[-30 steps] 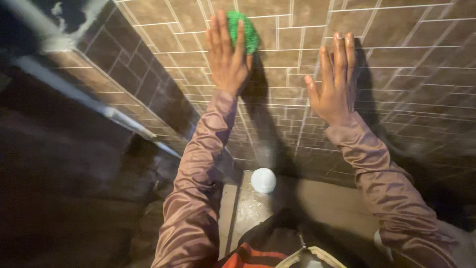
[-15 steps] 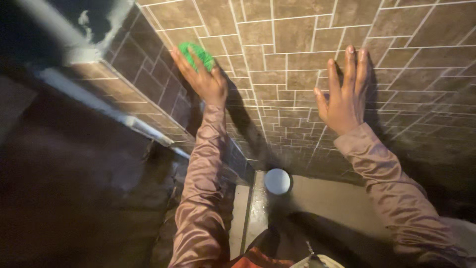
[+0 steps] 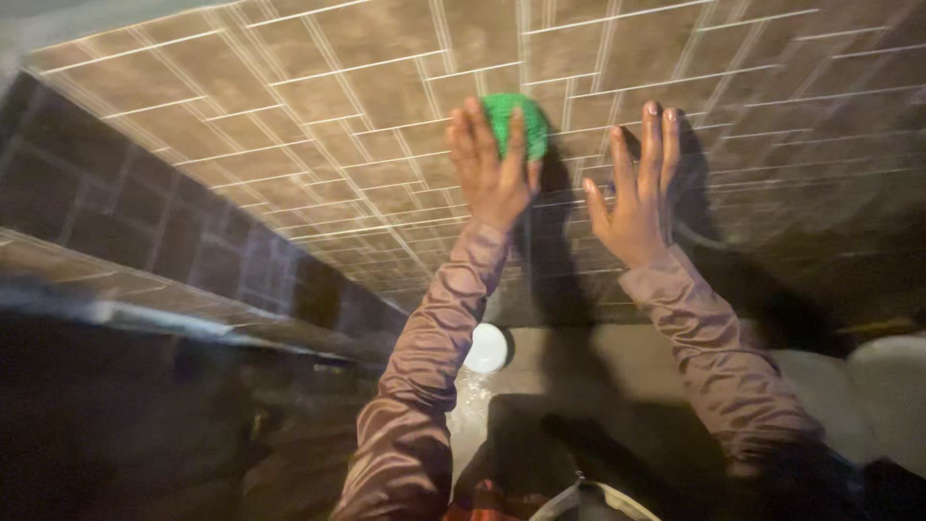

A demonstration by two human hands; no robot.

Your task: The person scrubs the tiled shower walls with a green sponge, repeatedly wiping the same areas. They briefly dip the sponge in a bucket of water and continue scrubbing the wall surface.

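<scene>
My left hand (image 3: 492, 169) presses a green scrub pad (image 3: 516, 121) flat against the brown tiled wall (image 3: 347, 106), fingers spread over it. My right hand (image 3: 632, 188) lies flat on the same wall just to the right, fingers up, holding nothing. Both arms wear shiny brownish-pink sleeves. The picture is blurred by motion.
A small round white object (image 3: 487, 347) sits on the floor at the foot of the wall, between my arms. A darker tiled side wall (image 3: 164, 232) meets the main wall at the left, with a pale ledge (image 3: 145, 314) below it. A pale shape (image 3: 887, 386) lies low right.
My left hand has slid the green pad from the left corner back to the right, close to my right hand. The view swung left and upward; my right hand stayed on the wall.
</scene>
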